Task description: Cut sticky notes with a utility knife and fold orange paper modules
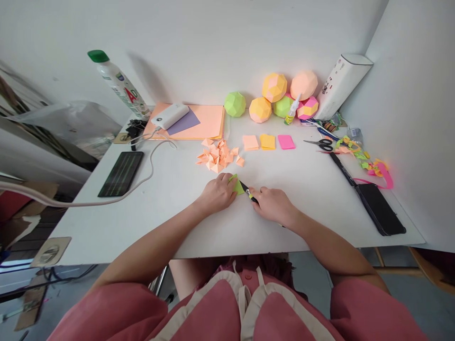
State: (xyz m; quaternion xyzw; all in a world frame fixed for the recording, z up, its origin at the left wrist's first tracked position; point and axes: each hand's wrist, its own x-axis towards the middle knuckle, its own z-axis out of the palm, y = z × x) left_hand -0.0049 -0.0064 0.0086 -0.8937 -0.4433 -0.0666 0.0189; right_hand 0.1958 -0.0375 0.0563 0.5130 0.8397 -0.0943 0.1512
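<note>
Because the left hand (219, 193) covers it, green paper (238, 188) shows only partly.

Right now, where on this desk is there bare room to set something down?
Two patches look bare: between the right hand and the black case, and between the left hand and the white cable. The back right is crowded with scissors and paper scraps, and folded peach pieces lie heaped just beyond the left hand.
</note>
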